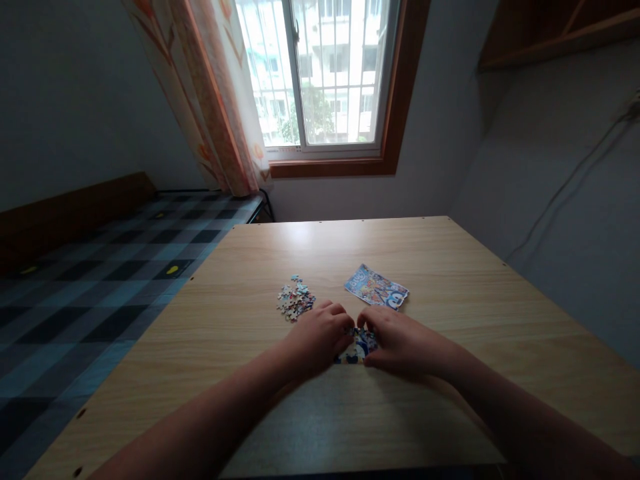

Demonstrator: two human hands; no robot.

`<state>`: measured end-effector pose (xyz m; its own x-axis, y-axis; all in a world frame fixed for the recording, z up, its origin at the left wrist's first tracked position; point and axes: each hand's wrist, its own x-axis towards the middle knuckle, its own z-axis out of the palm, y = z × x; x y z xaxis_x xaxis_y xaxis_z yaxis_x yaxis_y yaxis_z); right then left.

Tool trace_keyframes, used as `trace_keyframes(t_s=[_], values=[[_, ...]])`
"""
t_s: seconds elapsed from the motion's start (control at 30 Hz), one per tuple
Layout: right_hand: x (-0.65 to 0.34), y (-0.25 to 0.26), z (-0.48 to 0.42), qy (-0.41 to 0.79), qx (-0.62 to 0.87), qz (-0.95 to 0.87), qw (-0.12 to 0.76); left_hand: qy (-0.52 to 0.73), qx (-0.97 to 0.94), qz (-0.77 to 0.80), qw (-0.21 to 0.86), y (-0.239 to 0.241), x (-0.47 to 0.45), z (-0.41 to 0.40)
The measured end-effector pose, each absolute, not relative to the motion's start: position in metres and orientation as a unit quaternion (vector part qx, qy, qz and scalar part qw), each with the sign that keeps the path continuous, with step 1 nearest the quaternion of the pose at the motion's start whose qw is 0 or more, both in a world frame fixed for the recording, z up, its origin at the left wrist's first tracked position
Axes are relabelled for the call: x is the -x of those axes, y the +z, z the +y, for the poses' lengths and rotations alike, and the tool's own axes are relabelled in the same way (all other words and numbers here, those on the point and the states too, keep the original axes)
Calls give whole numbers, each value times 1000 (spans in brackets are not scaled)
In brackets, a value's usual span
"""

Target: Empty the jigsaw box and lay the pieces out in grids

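Both my hands rest on the wooden table (450, 267) with their fingertips meeting over a small joined patch of puzzle pieces (359, 347). My left hand (320, 337) has its fingers curled down on the patch's left side. My right hand (397, 340) presses on its right side. Most of the patch is hidden under the fingers. A loose heap of small puzzle pieces (295, 298) lies just beyond my left hand. A colourful printed picture card (376, 287) lies flat beyond my right hand.
A bed with a dark checked cover (90, 287) runs along the table's left edge. A window (325, 73) with an orange patterned curtain (210, 100) is in the far wall. A grey wall stands close on the right, with a cable running down it.
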<state>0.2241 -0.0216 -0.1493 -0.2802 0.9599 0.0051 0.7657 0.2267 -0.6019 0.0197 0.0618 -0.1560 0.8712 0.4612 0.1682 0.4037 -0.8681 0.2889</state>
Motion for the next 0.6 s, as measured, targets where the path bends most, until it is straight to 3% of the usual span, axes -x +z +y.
trace_keyframes(t_s=[0.23, 0.6], values=[[-223, -150, -17, 264, 573, -751, 196, 139, -942, 254, 168, -157, -20, 64], [-220, -154, -10, 157, 576, -769, 228, 179, -918, 271, 226, -158, -19, 74]])
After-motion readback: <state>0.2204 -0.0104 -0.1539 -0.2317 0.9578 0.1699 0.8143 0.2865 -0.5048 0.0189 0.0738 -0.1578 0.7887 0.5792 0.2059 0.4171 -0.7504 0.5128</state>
